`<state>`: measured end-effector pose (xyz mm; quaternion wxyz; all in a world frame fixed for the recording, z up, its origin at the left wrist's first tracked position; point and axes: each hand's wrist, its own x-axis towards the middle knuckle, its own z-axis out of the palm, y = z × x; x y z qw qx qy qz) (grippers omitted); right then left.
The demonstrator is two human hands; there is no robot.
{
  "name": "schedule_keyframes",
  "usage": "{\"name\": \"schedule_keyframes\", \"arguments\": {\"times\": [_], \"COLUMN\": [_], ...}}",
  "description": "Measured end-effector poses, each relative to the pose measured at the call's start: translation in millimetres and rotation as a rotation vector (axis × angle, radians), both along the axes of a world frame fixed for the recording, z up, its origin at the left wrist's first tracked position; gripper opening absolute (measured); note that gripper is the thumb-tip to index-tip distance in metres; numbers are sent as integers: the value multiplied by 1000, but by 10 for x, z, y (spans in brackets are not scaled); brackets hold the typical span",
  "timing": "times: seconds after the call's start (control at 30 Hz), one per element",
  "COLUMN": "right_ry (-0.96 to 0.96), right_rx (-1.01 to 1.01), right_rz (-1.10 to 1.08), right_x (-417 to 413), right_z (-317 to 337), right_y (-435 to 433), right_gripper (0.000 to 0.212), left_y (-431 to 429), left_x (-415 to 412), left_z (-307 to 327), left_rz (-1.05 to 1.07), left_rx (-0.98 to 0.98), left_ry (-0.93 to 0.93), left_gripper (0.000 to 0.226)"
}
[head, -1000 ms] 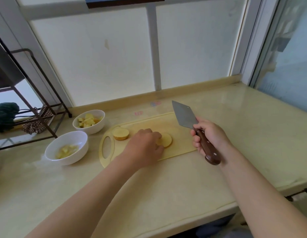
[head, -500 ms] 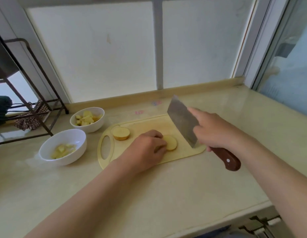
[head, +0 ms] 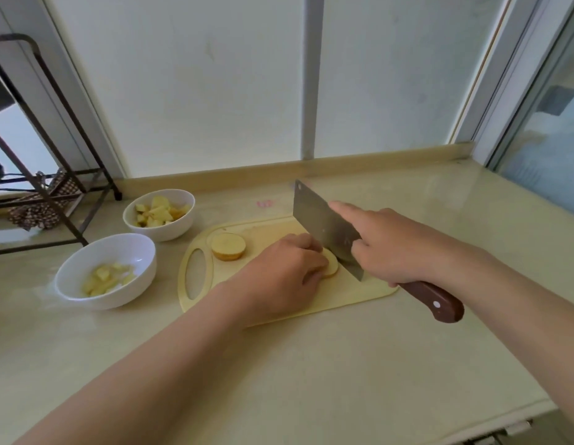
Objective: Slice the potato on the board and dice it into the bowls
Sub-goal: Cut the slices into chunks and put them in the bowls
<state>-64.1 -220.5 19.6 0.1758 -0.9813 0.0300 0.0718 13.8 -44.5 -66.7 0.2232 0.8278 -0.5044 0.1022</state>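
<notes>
Left hand (head: 280,271) presses curled fingers onto the potato slice (head: 331,267) on the cutting board (head: 369,289); right hand (head: 390,248) grips the cleaver (head: 324,228), blade touching the slice's right edge, forefinger extended along it.

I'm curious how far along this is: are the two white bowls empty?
No, the far bowl holds a heap of potato chunks and the near bowl holds a few pieces.

Matt steel cleaver (head: 324,229), seemingly wooden handle (head: 435,301)
</notes>
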Motion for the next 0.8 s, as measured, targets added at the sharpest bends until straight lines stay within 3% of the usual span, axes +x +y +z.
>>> {"name": "schedule_keyframes", "arguments": {"times": [0.37, 0.6, 0.8], "right_ry": [7, 119, 71], "right_rx": [-103, -1, 12], "right_rz": [29, -49, -62], "right_x": [145, 101, 6], "right_z": [-20, 8, 26], "right_y": [22, 95, 109], "right_gripper": [77, 91, 92], "left_y": [41, -3, -29], "left_x": [218, 149, 107], "left_z": [-16, -7, -115], "left_rz": [-116, -98, -28], "left_rx": [-52, -30, -76], "left_ry": [29, -23, -37], "left_gripper": [15, 17, 21]}}
